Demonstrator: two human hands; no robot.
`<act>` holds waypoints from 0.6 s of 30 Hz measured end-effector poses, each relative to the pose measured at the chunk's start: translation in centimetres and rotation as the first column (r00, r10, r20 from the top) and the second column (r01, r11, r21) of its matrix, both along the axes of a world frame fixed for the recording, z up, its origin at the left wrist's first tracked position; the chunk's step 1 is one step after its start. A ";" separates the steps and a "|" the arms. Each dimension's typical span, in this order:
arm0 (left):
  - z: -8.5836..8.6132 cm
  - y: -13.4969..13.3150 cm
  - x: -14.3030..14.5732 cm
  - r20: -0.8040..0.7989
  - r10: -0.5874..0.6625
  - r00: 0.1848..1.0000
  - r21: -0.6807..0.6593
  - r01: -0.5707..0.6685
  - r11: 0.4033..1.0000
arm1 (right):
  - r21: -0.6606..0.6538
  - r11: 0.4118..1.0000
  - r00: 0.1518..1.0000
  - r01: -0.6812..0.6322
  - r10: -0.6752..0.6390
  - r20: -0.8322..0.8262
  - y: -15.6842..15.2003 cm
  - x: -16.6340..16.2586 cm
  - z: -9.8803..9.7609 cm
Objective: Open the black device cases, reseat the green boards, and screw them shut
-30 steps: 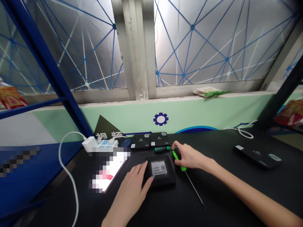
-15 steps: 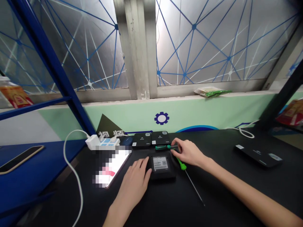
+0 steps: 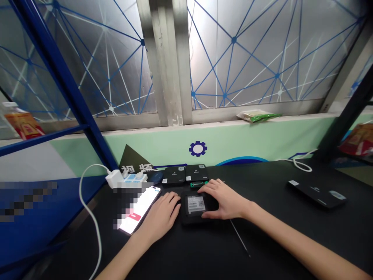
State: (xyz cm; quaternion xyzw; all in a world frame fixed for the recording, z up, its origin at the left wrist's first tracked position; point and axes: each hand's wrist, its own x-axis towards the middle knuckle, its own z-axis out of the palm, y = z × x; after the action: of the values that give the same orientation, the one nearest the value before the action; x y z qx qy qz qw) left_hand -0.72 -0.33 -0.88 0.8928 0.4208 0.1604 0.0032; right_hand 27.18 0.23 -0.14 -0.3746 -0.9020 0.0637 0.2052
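At the middle of a black tabletop: one black box, lying flat, white label uppermost, between the two hands.

Left hand: palm down, fingers extended and close together, fingertips just beside the box's left edge; contact cannot be told.

Right hand: reaching in from the right, thumb and fingers spread wide over the box's right side, thumb tip by the label; whether it grips cannot be told.

Thin metal shaft: slanting out from below the right hand.

Green-handled tool: behind the box.

Two further black boxes, side by side at the rear; one more dark case, far right.

Lit phone and power strip, left.

Room: pale green wall with gear emblem; patterned window panes above; packet on the sill.
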 end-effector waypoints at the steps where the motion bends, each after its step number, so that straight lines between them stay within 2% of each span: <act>1: -0.4 0.1 -0.1 0.013 -0.009 1.000 0.018 0.009 1.000 | -0.007 1.000 1.000 0.001 -0.001 0.009 0.0 -0.1 0.0; 4: -1.4 0.2 -0.3 0.057 -0.004 0.998 0.040 0.002 0.999 | -0.024 0.999 0.999 0.023 -0.022 0.037 0.1 -0.3 -0.2; 8: -1.8 0.4 -0.3 0.112 0.007 0.994 0.036 -0.011 0.999 | -0.017 0.998 0.998 0.063 -0.063 0.026 0.4 -0.4 -0.3; 18: -1.9 0.8 -0.4 0.113 0.023 0.993 0.044 -0.029 0.999 | -0.095 0.995 0.983 0.001 -0.019 -0.181 0.0 0.0 0.4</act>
State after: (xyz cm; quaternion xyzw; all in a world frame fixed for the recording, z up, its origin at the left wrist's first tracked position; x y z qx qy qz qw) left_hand -1.10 0.46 -2.77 0.8767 0.4279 0.2197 0.0045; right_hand 27.16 0.18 0.28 -0.3811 -0.8735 0.1393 0.2689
